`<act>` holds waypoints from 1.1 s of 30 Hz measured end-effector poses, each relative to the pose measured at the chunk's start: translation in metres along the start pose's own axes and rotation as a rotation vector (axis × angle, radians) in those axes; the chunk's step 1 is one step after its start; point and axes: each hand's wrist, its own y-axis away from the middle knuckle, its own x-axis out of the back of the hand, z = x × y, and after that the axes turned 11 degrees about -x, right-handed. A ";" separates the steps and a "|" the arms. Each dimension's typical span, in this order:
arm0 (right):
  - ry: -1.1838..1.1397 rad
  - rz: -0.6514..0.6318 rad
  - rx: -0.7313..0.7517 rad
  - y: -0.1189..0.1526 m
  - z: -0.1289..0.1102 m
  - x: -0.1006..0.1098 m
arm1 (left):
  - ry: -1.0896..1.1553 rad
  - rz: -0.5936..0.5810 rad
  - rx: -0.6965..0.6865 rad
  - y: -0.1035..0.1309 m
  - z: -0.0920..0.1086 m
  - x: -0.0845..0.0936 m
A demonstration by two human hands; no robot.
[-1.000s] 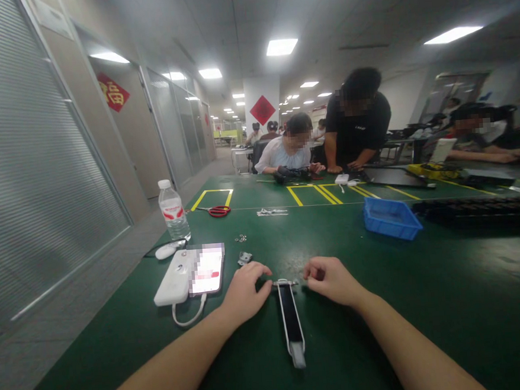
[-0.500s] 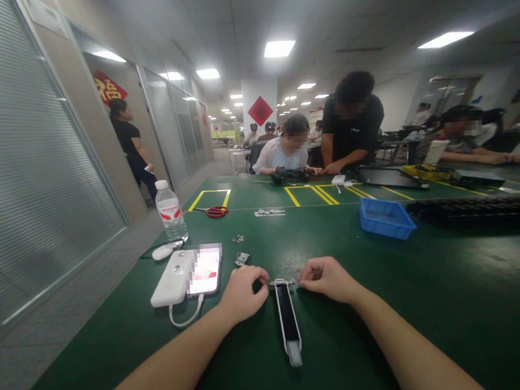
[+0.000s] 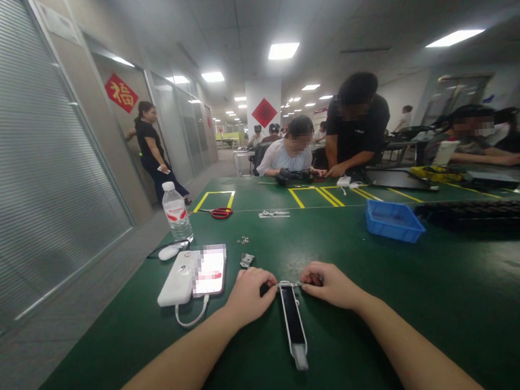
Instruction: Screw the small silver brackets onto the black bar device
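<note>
A long, narrow piece with a white frame and a black strip lies lengthwise on the green table, its grey end toward me. Across its far end runs a thin metal rod. My left hand is closed in a pinch at the rod's left end. On the opposite side, my right hand pinches the right end, with its other fingers curled. The fingertips hide both ends of the rod. Just beyond my left hand sits a small grey metal bracket, with several small rings farther off.
To the left are a white power bank, a cabled phone and a water bottle. Red-handled scissors and thin metal pieces lie farther back. A blue bin stands right. Co-workers are across the table.
My hands have come slightly closer together at the rod's ends. The view has shifted a little, and a person at the left doorway has moved to the right.
</note>
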 end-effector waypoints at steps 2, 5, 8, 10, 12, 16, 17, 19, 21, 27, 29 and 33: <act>0.014 -0.011 0.010 0.001 -0.002 0.001 | 0.001 -0.005 0.004 0.000 0.000 0.000; 0.020 -0.019 0.029 0.003 -0.006 0.003 | 0.008 -0.018 0.013 -0.001 -0.002 0.001; 0.010 -0.027 0.042 0.004 -0.009 0.004 | 0.024 -0.028 0.021 -0.002 -0.003 0.002; 0.005 -0.034 0.042 0.003 -0.010 0.005 | 0.022 -0.032 0.030 -0.002 -0.004 0.002; 0.008 -0.040 0.036 0.003 -0.009 0.004 | 0.011 -0.037 0.040 -0.003 -0.004 0.002; 0.021 -0.040 0.032 0.003 -0.009 0.004 | -0.017 -0.054 0.031 -0.003 -0.002 0.004; 0.021 -0.037 0.033 0.003 -0.009 0.004 | -0.026 -0.056 0.025 -0.003 -0.002 0.005; 0.021 -0.033 0.030 0.003 -0.010 0.004 | -0.044 -0.059 0.013 -0.003 -0.002 0.007; 0.021 -0.035 0.025 0.003 -0.009 0.004 | -0.058 -0.058 0.009 -0.003 -0.004 0.009; 0.027 -0.038 0.036 0.004 -0.007 0.004 | -0.111 -0.026 0.101 -0.003 -0.018 0.009; 0.023 -0.049 0.049 0.005 -0.009 0.003 | -0.109 -0.008 0.111 -0.003 -0.022 0.007; 0.000 -0.095 0.088 0.006 -0.015 -0.001 | -0.109 0.014 0.105 -0.002 -0.026 0.003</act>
